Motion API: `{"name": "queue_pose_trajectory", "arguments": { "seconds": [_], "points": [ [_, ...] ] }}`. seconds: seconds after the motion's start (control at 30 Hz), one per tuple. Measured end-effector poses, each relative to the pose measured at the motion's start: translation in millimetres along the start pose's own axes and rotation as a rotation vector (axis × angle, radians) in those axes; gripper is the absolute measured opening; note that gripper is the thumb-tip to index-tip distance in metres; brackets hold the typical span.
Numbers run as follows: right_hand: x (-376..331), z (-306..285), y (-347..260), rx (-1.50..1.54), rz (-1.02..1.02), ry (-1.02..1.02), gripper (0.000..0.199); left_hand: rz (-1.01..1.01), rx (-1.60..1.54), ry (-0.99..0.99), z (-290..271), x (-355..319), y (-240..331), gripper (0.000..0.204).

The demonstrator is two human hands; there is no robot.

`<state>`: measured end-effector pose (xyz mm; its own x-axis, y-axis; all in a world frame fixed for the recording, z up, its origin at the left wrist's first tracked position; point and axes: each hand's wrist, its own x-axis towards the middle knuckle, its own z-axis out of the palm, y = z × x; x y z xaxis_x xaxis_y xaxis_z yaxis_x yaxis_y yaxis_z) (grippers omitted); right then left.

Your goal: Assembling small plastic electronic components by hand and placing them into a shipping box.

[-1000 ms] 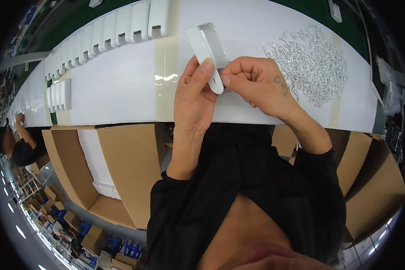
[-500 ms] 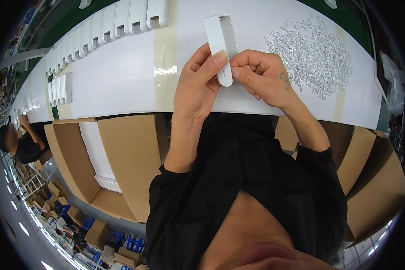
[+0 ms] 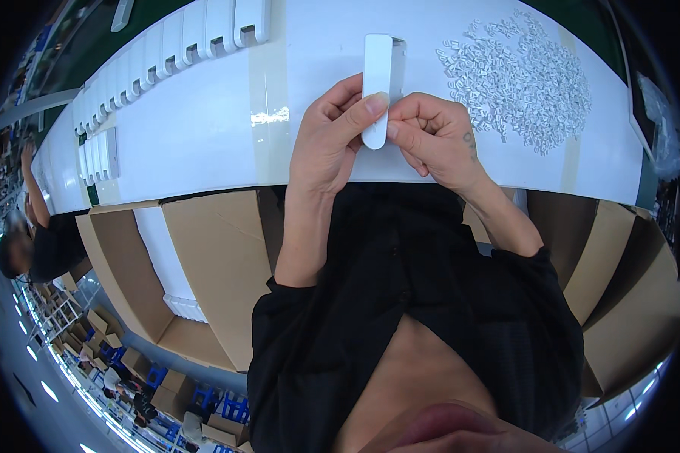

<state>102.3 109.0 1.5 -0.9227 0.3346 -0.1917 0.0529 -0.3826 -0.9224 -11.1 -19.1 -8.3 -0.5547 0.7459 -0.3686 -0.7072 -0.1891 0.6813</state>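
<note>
- We are holding a long white plastic strip with rounded ends (image 3: 376, 83) upright above the white surface (image 3: 196, 143), its lower end sitting between our two hands and its upper end pointing away from us.
- Our left hand (image 3: 326, 143) is grasping the strip near its lower end: the thumb is pressing flat on the front face while the curled fingers are closing behind it, so this grip is clenched on the strip.
- Our right hand (image 3: 434, 140) is meeting the strip from the other side, fingertips pinching its lower edge just beside the left thumb; this grip is likewise grasping the strip.
- We are seeing a thin grey edge showing along the right side of the strip; whether it is a second piece, we cannot tell.
- A loose heap of small white plastic pieces (image 3: 525, 87) is lying on the surface to the right of the hands, near the right hand but apart from it.
- A row of white oblong plastic housings (image 3: 181, 41) is standing side by side along the far left of the surface, and a smaller group of the same white parts (image 3: 100, 155) is lying nearer the left edge.
- Open brown cardboard boxes (image 3: 204, 264) are standing below the front edge of the surface, on both sides of our dark-sleeved arms.
- Another person in a dark top (image 3: 41, 241) is working at the far left.
</note>
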Motion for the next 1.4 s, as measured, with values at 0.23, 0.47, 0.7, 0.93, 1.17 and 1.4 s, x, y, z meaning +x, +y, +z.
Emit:
{"name": "queue_pose_trajectory", "arguments": {
  "seconds": [0.23, 0.47, 0.7, 0.93, 1.17, 1.4],
  "points": [
    [0.9, 9.4, 7.2, 0.209, 0.016, 0.031, 0.004, 0.078, 0.01, 0.041, 0.8, 6.4, -1.8, 0.043],
    [-4.1, 13.9, 10.7, 0.298, 0.05, 0.106, 0.004, 0.174, 0.021, 0.067, 7.5, 4.8, -15.5, 0.043],
    [-4.7, 5.4, 12.7, 0.11, 0.034, 0.028, 0.007, 0.148, -0.056, 0.01, -3.6, 0.8, -19.8, 0.041],
    [3.0, -37.2, 5.7, -1.081, -0.725, -0.173, 0.015, 0.038, -0.065, -0.047, -28.9, -19.8, -0.1, 0.044],
    [31.5, -96.8, -35.3, -1.44, -0.674, 0.103, 0.016, 0.263, 0.146, 0.226, -25.0, -33.7, -3.0, 0.053],
    [53.6, -97.4, -36.2, -1.696, -0.54, 0.05, 0.01, 0.214, -0.098, 0.195, -42.8, -46.3, 5.3, 0.06]
  ]
}}
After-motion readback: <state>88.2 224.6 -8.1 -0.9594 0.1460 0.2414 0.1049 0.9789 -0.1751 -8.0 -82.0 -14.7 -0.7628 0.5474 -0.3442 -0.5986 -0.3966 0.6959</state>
